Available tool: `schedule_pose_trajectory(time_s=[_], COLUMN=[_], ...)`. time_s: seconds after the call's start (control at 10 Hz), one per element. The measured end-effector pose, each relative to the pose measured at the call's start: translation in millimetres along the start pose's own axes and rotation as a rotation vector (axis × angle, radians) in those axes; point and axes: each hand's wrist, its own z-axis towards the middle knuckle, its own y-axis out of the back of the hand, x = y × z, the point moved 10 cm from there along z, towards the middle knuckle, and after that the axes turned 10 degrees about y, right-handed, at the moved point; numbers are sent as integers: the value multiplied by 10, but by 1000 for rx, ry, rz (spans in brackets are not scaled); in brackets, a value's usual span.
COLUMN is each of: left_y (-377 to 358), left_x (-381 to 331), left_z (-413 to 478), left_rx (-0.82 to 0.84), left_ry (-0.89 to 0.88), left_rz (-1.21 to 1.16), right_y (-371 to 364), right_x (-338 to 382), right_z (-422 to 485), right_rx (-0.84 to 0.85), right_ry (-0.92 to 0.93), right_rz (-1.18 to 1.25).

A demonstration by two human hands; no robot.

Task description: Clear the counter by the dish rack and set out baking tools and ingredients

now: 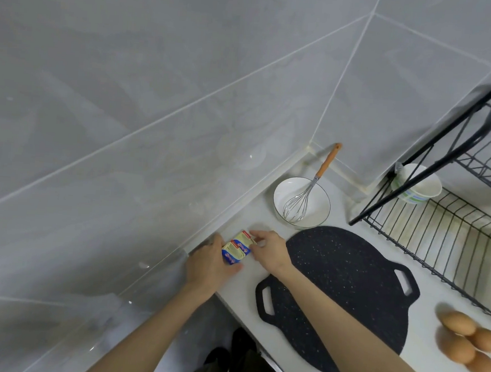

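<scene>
Fingers of left grip (207, 263) curled round two foil-wrapped butter blocks (234, 251), down on the surface (345, 205) beside the wall; right grip (265, 253) pinching their far end. Probably light, firm yet dentable, wrapper slick: best held gently by flat sides. Rightward: whisk (298, 203) in bowl (285, 192), griddle pan (339, 281), eggs (466, 344).
</scene>
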Motion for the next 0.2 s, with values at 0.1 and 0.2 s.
schedule_pose_trajectory(time_s=[0.1,0.2], left_y=[29,78], left_x=[-1,-26], left_z=[-22,-49], left_rx=[3,-60], left_ry=[-10,-50], left_rz=[-27,-22], right_y=[72,211], right_x=[-60,-125], right_z=[-46,-133], right_rx=[-25,-90], right_ry=[-6,-34], right_rz=[-13,12])
